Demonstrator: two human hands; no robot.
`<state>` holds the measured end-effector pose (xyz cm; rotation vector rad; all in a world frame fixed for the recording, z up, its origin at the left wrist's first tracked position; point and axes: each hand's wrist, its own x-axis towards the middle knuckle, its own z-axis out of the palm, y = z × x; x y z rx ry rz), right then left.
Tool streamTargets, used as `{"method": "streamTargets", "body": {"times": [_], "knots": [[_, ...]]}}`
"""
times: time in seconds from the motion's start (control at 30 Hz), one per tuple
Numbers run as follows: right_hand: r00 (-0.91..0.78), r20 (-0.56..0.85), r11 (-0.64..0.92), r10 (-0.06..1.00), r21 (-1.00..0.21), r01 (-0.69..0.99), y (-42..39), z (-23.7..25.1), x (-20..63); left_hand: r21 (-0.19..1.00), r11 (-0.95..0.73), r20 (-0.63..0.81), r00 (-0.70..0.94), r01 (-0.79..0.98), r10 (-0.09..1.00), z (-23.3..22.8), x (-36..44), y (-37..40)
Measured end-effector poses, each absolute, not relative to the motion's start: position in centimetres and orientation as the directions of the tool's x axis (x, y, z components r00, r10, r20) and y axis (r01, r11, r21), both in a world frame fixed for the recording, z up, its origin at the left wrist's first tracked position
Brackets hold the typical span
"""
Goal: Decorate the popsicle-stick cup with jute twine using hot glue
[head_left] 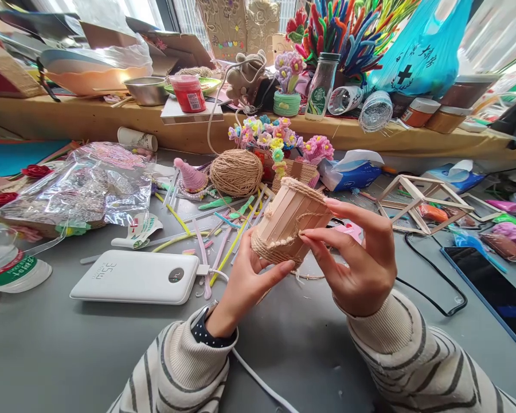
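A small cup made of flat wooden sticks (284,213), bound with twine at its rim and base, is tilted above the grey table. My left hand (251,281) grips it around the base, thumb along the near side. A thin loop of twine (303,221) curves over the sticks. At its end, the thumb and a finger of my right hand (356,258) pinch together, while another finger reaches to the cup's rim. The far side of the cup is hidden. Behind it sits a large ball of twine (236,172).
A white power bank (135,276) with a cable lies left of my hands. To the right are a wooden stick frame (423,203), a black cable (451,310) and a phone (494,287). Coloured glue sticks (202,244) litter the middle. A crowded ledge (189,129) runs behind.
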<state>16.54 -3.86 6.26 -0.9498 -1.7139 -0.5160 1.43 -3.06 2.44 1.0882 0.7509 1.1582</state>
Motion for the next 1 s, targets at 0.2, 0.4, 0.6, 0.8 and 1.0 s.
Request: {"method": "streamTargets", "body": {"times": [0.2, 0.4, 0.6, 0.8, 1.0], "knots": [[-0.108, 0.937, 0.593, 0.332, -0.118, 0.796, -3.8, 5.9, 16.5, 0.943, 0.035, 0.055, 0.258, -0.33, 0.965, 2.4, 1.5, -3.1], [-0.082, 0.934, 0.575, 0.349, -0.144, 0.805, -3.5, 5.3, 16.5, 0.94, 0.027, 0.056, 0.233, -0.34, 0.971, 2.3, 1.7, -3.0], [-0.052, 0.929, 0.574, 0.367, -0.182, 0.798, -3.1, 5.1, 16.6, 0.921, 0.02, 0.072, 0.22, -0.389, 0.973, 2.0, 2.1, -2.9], [0.007, 0.911, 0.637, 0.412, -0.294, 0.712, -3.0, 4.9, 16.2, 0.919, 0.032, 0.07, 0.241, -0.394, 0.968, 2.6, 2.5, -3.2], [-0.002, 0.908, 0.678, 0.42, -0.312, 0.666, -3.2, 5.0, 16.0, 0.915, 0.059, 0.062, 0.284, -0.398, 0.957, 1.7, 2.4, -3.4]]}}
